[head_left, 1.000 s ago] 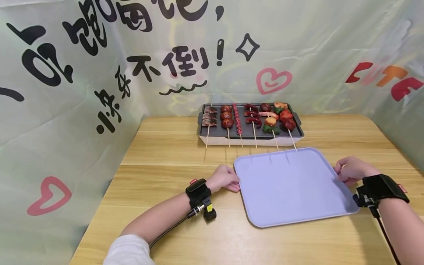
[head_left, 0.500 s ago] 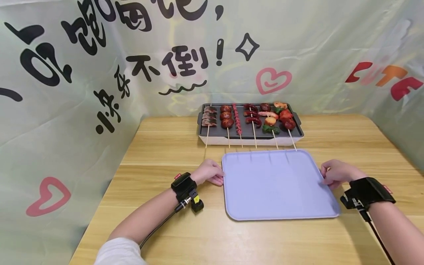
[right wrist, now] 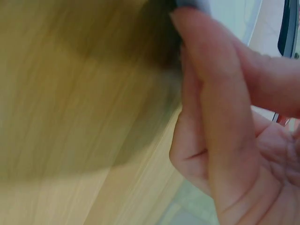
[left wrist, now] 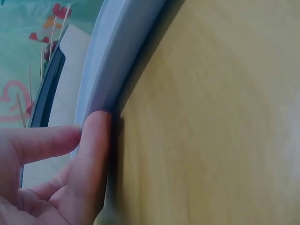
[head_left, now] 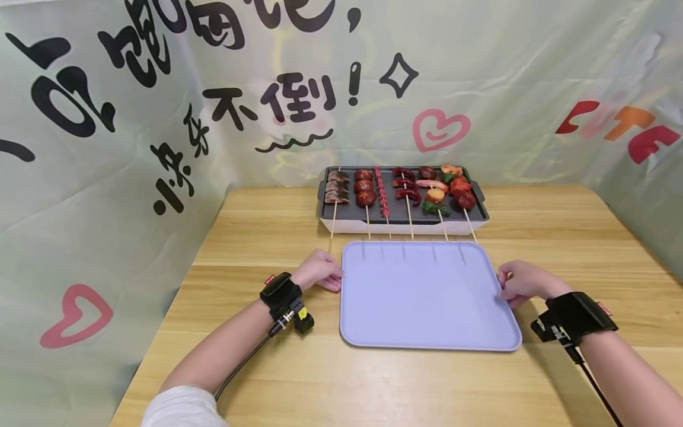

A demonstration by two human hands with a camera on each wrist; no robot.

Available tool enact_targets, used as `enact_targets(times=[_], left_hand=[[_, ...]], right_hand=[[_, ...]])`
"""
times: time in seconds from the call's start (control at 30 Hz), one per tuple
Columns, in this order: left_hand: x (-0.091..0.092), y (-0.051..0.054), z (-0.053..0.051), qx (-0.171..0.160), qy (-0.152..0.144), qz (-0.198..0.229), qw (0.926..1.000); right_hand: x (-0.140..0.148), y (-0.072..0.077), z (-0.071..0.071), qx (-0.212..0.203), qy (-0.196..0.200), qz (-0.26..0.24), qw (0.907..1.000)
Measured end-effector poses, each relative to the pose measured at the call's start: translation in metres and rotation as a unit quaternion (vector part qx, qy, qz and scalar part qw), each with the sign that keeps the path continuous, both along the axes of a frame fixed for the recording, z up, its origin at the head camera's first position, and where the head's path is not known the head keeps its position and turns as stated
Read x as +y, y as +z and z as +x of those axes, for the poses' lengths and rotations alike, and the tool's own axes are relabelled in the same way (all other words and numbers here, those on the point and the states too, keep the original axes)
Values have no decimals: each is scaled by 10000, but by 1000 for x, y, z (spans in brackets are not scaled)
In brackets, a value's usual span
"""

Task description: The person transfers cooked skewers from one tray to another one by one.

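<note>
A pale lavender tray (head_left: 427, 302) with rounded corners lies level just in front of the grill, with nothing on it. My left hand (head_left: 320, 271) pinches its left rim; in the left wrist view the thumb and a finger meet at the tray edge (left wrist: 110, 61). Opposite, my right hand (head_left: 528, 281) grips the right rim, and in the right wrist view that hand (right wrist: 225, 93) hides most of the tray. A dark shadow runs under the edge; I cannot tell whether the tray touches the table.
Behind the tray stands a grill with a black plate and white base (head_left: 402, 228). Several food skewers lie across it, their sticks (head_left: 409, 219) pointing toward me. The wooden table (head_left: 256, 237) ends at a printed cloth backdrop (head_left: 512, 77) at the back and sides.
Both hands have moved the tray left, and it has turned from slanted to nearly square with the grill. The grill and skewers have stayed put.
</note>
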State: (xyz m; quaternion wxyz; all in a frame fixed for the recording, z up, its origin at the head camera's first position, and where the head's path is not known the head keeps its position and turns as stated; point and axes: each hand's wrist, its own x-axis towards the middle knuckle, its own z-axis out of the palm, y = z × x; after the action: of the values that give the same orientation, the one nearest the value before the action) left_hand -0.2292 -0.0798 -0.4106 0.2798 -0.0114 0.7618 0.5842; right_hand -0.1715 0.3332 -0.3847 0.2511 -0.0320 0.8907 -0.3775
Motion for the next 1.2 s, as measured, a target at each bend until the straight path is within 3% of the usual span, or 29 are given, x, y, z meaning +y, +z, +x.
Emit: enact_targets(times=[0.5,1.2], left_hand=[[-16,3,-8,61,131,-155,9998],[-20,1,-14,-95,305,-364,9988]], right_hand=[[-18,-2,-4,175,-33,111,9998],[-28,-2,-8,233,-58,177,9996]])
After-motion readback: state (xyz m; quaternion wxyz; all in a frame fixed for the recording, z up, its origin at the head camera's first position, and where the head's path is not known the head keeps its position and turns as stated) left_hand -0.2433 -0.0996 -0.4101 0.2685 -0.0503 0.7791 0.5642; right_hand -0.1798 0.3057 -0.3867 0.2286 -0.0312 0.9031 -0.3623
